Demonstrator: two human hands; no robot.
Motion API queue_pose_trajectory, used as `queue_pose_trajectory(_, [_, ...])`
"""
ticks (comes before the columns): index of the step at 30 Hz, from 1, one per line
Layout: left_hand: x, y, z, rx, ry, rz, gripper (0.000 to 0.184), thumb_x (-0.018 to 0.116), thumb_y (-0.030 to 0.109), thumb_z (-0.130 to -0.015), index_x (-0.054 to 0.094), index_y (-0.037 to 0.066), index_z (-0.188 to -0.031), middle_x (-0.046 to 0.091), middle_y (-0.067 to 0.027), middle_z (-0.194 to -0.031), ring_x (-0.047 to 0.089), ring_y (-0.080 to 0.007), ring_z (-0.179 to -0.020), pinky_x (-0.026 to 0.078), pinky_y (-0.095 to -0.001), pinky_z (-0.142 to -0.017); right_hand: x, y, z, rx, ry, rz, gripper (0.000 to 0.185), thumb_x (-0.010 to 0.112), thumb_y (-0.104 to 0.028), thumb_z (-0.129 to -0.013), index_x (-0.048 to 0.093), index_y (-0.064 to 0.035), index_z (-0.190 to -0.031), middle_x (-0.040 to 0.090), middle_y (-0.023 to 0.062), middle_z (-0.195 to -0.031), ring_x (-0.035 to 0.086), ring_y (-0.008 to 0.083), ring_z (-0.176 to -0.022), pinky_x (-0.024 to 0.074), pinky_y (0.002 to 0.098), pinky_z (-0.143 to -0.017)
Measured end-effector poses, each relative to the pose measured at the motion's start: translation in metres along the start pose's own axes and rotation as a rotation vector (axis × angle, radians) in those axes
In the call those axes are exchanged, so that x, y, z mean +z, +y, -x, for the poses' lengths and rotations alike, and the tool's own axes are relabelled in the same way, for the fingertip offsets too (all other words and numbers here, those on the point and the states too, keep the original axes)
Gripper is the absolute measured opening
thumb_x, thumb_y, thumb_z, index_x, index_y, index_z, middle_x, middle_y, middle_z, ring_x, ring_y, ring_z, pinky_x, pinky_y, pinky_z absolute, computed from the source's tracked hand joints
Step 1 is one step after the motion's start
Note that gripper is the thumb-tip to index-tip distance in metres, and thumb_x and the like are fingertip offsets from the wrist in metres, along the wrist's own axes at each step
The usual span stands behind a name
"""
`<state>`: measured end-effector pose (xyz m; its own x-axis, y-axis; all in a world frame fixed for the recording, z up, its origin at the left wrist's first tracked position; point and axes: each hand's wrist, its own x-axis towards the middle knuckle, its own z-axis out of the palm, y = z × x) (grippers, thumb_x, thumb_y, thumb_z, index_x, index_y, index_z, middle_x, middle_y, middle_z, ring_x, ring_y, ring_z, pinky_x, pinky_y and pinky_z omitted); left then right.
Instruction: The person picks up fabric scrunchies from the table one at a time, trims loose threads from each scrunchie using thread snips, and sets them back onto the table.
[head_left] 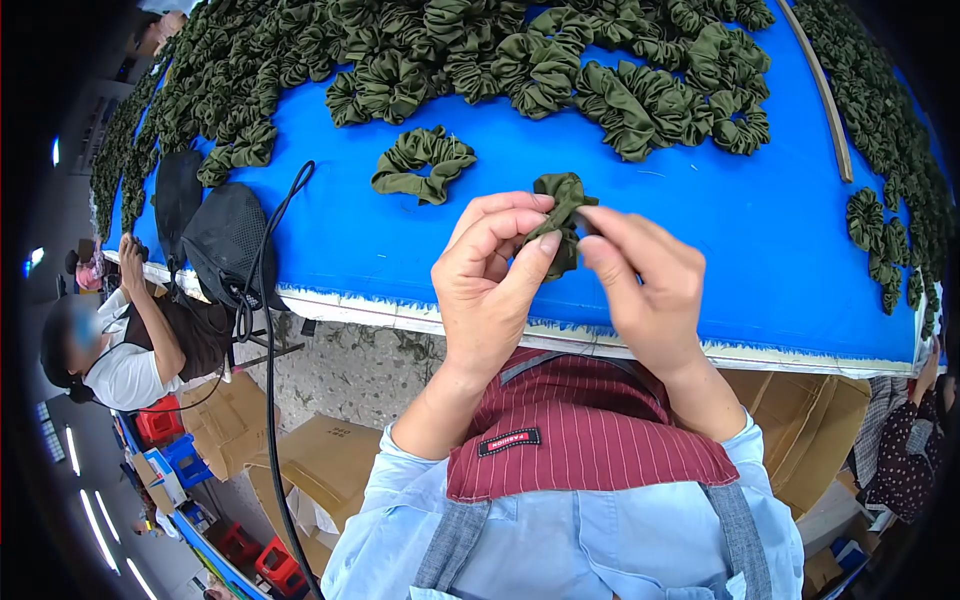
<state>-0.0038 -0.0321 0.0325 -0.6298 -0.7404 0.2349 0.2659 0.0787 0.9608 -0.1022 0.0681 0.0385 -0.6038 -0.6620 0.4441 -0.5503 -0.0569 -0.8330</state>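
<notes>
My left hand (497,262) pinches a dark green fabric scrunchie (560,188) between thumb and fingers, above the blue cloth near the table's front edge. Close against the scrunchie's right side is my right hand (645,275), its thumb and forefinger closed and a little blurred. A small dark thing shows between those fingertips, too unclear to name. Another green scrunchie (425,165) lies alone on the cloth, beyond my left hand.
A large heap of green scrunchies (480,60) covers the table's far side, with more (880,245) at the right past a wooden strip (820,90). Black mesh bags (225,240) and a cable lie at left. Cardboard boxes (320,465) stand below; co-workers sit at both sides.
</notes>
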Motion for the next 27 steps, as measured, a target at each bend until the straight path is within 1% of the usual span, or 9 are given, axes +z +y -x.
queue_pose_trajectory(6, [-0.003,-0.001,-0.002,0.037,-0.05,-0.076,0.013,0.059,-0.005,-0.077,0.058,-0.002,-0.09,0.051,-0.0088,-0.099,0.049,-0.0109,-0.077,0.043,-0.0183,-0.064,-0.002,0.002,0.001,0.209,0.063,-0.277,0.025,0.058,0.002,-0.077,0.06,0.0028,-0.102,0.06,0.0062,-0.084,0.048,0.0093,-0.06,0.0391,0.0196,-0.054])
queue_pose_trajectory(7, [-0.003,-0.001,-0.002,0.037,-0.051,-0.075,0.013,0.059,-0.005,-0.077,0.058,-0.002,-0.09,0.051,-0.0088,-0.099,0.049,-0.0109,-0.077,0.043,-0.0183,-0.064,-0.003,0.001,0.001,0.209,0.065,-0.275,0.025,0.058,0.002,-0.077,0.06,0.0028,-0.102,0.06,0.0062,-0.084,0.048,0.0093,-0.06,0.0391,0.0196,-0.054])
queue_pose_trajectory(12, [-0.005,0.001,-0.001,-0.022,-0.086,-0.013,0.013,0.058,-0.005,-0.076,0.057,-0.001,-0.089,0.05,-0.0079,-0.096,0.046,-0.0105,-0.075,0.041,-0.0184,-0.062,-0.006,-0.004,-0.008,0.255,0.113,-0.28,0.02,0.061,0.001,-0.075,0.062,0.0009,-0.095,0.056,0.002,-0.075,0.042,0.0072,-0.056,0.0342,0.019,-0.05])
queue_pose_trajectory(16, [-0.004,-0.002,0.001,-0.053,-0.107,0.078,0.015,0.058,-0.005,-0.075,0.056,0.0,-0.089,0.05,-0.0073,-0.095,0.046,-0.0102,-0.072,0.04,-0.0189,-0.06,-0.007,0.009,-0.005,0.289,-0.184,-0.328,0.021,0.061,0.002,-0.075,0.061,0.0003,-0.096,0.051,0.0015,-0.074,0.037,0.0071,-0.055,0.0322,0.0186,-0.05])
queue_pose_trajectory(17, [-0.004,-0.002,0.001,-0.053,-0.107,0.08,0.015,0.058,-0.005,-0.075,0.056,0.0,-0.089,0.05,-0.0073,-0.095,0.046,-0.0102,-0.072,0.04,-0.0189,-0.06,-0.006,0.01,-0.004,0.289,-0.183,-0.327,0.021,0.061,0.002,-0.075,0.061,0.0003,-0.096,0.051,0.0015,-0.074,0.037,0.0071,-0.055,0.0322,0.0186,-0.05])
queue_pose_trajectory(21, [-0.002,-0.002,0.004,0.09,-0.017,-0.128,0.021,0.06,-0.008,-0.069,0.057,0.003,-0.086,0.052,-0.0064,-0.091,0.048,-0.0121,-0.069,0.041,-0.0206,-0.058,0.003,0.009,0.002,0.239,-0.005,-0.366,0.02,0.06,0.004,-0.075,0.061,0.0008,-0.095,0.051,0.0023,-0.074,0.038,0.0073,-0.057,0.0326,0.0188,-0.051])
queue_pose_trajectory(22, [-0.002,-0.002,0.004,0.089,-0.017,-0.129,0.021,0.06,-0.008,-0.069,0.057,0.003,-0.086,0.052,-0.0064,-0.091,0.048,-0.0121,-0.069,0.041,-0.0206,-0.058,0.003,0.009,0.002,0.24,-0.005,-0.367,0.02,0.06,0.004,-0.075,0.061,0.0008,-0.095,0.051,0.0023,-0.074,0.038,0.0073,-0.057,0.0326,0.0188,-0.051])
queue_pose_trajectory(26, [-0.005,-0.002,0.001,0.5,0.027,-0.501,0.027,0.063,-0.011,-0.063,0.059,0.006,-0.083,0.053,-0.0053,-0.086,0.05,-0.0146,-0.067,0.041,-0.0223,-0.055,0.002,0.008,0.001,0.174,-0.023,-0.191,0.023,0.061,0.003,-0.074,0.061,0.0013,-0.097,0.051,0.0024,-0.073,0.038,0.0086,-0.057,0.0332,0.0195,-0.052])
queue_pose_trajectory(27, [-0.006,-0.001,0.0,0.499,0.026,-0.502,0.027,0.063,-0.011,-0.063,0.059,0.006,-0.083,0.053,-0.0053,-0.086,0.05,-0.0146,-0.067,0.041,-0.0223,-0.055,0.001,0.008,0.001,0.175,-0.023,-0.192,0.023,0.061,0.003,-0.074,0.061,0.0013,-0.097,0.051,0.0024,-0.073,0.038,0.0086,-0.057,0.0332,0.0195,-0.052])
